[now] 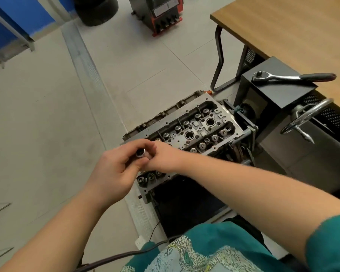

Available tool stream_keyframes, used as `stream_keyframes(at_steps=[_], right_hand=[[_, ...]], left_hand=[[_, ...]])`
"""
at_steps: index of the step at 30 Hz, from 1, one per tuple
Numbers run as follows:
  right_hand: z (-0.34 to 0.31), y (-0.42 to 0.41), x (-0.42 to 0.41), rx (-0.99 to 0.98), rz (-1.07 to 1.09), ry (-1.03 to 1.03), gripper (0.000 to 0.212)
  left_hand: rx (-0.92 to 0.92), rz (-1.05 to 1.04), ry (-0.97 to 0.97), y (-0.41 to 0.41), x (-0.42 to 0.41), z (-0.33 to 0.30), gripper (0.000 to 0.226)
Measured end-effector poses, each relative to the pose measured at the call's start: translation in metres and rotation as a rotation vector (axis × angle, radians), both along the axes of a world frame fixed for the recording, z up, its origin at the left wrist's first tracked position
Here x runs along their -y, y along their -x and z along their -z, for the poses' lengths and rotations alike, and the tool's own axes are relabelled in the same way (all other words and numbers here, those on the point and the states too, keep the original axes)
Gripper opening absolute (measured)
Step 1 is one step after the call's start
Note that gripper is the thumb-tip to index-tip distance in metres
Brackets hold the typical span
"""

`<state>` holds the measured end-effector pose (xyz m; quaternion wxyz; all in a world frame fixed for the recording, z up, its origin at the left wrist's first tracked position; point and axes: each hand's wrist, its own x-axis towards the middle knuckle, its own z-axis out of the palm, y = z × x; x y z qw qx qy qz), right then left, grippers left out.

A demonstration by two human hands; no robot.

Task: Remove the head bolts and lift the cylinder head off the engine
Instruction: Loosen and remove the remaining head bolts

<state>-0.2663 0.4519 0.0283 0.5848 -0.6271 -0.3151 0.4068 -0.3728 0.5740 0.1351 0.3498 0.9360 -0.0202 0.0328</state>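
A socket (140, 153) is pinched between the thumb and curled fingers of the left hand (117, 169), its open end turned up. The right hand (164, 157) is laid against it from the other side, fingers curled toward the socket; whether they grip it cannot be told. Both hands are held just above the near end of the head (192, 134), which is seated on the engine, itself clamped in a stand (279, 99) beside a table (292, 32). A ratchet (290, 77) is left lying on top of the stand, well apart from the hands.

The head is judged to be a rigid cast-metal part, heavy and probably oily, so it should be taken at both ends or along the outer edges with two hands and lifted straight up. The machined face and the valve gear are better not used as holds.

White lettering is seen on the red and black machine (159, 12) at the back, cut off and unreadable.
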Motion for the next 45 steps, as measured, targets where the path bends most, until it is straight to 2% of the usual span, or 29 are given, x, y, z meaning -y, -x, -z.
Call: stream_keyframes(at_steps=[2, 4, 6, 8, 10, 12, 14, 15, 17, 19, 20, 21, 23, 24, 26, 28, 29, 32, 36, 38, 40, 43, 45], right_hand=[[0.012, 0.036, -0.001, 0.106, 0.488, 0.021, 0.017], [0.016, 0.071, -0.006, 0.086, 0.783, -0.027, 0.017], [0.014, 0.093, -0.018, 0.109, 0.874, -0.063, 0.018], [0.011, 0.099, -0.033, 0.203, 0.959, -0.048, 0.015], [0.005, 0.091, -0.04, 0.2, 1.022, -0.005, 0.012], [0.007, 0.076, -0.038, 0.205, 0.92, 0.093, 0.016], [0.009, 0.056, -0.026, 0.262, 0.7, 0.119, 0.025], [0.007, 0.043, -0.019, 0.251, 0.558, 0.085, 0.03], [-0.001, 0.016, -0.011, 0.13, 0.191, 0.048, 0.018], [-0.009, -0.008, -0.01, 0.013, -0.154, 0.027, 0.009], [-0.011, -0.017, -0.01, -0.038, -0.272, 0.021, 0.014], [-0.011, -0.024, -0.01, -0.079, -0.334, 0.015, 0.017], [-0.005, -0.024, -0.009, -0.137, -0.324, -0.006, 0.014], [-0.001, -0.017, -0.007, -0.129, -0.234, -0.023, 0.012], [0.008, 0.014, -0.005, -0.072, 0.155, -0.065, 0.012], [0.014, 0.054, -0.007, 0.017, 0.621, -0.084, 0.011], [0.013, 0.072, -0.01, 0.075, 0.764, -0.086, 0.012], [0.002, 0.098, -0.027, 0.151, 0.958, -0.091, 0.022], [-0.001, 0.089, -0.039, 0.211, 1.061, -0.1, 0.014], [0.006, 0.078, -0.037, 0.22, 0.969, -0.058, 0.008], [0.007, 0.058, -0.025, 0.187, 0.732, -0.094, 0.013], [-0.009, 0.013, -0.011, 0.151, 0.086, -0.074, 0.03], [-0.022, -0.015, -0.013, 0.144, -0.308, 0.015, 0.034]], left_hand=[[0.048, -0.061, 0.006, 0.001, 0.004, 0.003, 0.033], [0.077, -0.137, 0.074, 0.003, 0.011, 0.007, 0.032], [0.122, -0.197, 0.107, 0.004, 0.017, 0.011, 0.032], [0.163, -0.252, 0.094, 0.006, 0.022, 0.015, 0.03], [0.179, -0.306, 0.076, 0.01, 0.027, 0.017, 0.026], [0.169, -0.364, 0.074, 0.015, 0.031, 0.019, 0.024], [0.15, -0.408, 0.1, 0.018, 0.033, 0.018, 0.025], [0.133, -0.417, 0.115, 0.017, 0.032, 0.016, 0.025], [0.076, -0.375, 0.136, 0.011, 0.025, 0.013, 0.026], [-0.017, -0.24, 0.215, 0.01, 0.018, 0.009, 0.035], [-0.065, -0.174, 0.259, 0.01, 0.015, 0.008, 0.04], [-0.094, -0.117, 0.264, 0.01, 0.011, 0.006, 0.043], [-0.062, -0.052, 0.131, 0.009, 0.003, 0.004, 0.041], [-0.014, -0.036, 0.037, 0.008, 0.0, 0.004, 0.038], [0.085, -0.019, -0.06, 0.006, -0.003, 0.005, 0.031], [0.142, -0.037, -0.042, 0.006, 0.002, 0.01, 0.031], [0.151, -0.055, -0.019, 0.007, 0.005, 0.012, 0.031], [0.21, -0.07, 0.014, 0.009, 0.011, 0.016, 0.029], [0.239, -0.114, -0.025, 0.014, 0.013, 0.014, 0.029], [0.238, -0.156, -0.012, 0.016, 0.015, 0.012, 0.026], [0.228, -0.244, 0.065, 0.016, 0.017, 0.011, 0.027], [0.193, -0.378, 0.139, 0.011, 0.016, 0.009, 0.035], [0.139, -0.366, 0.098, 0.006, 0.011, 0.008, 0.031]])
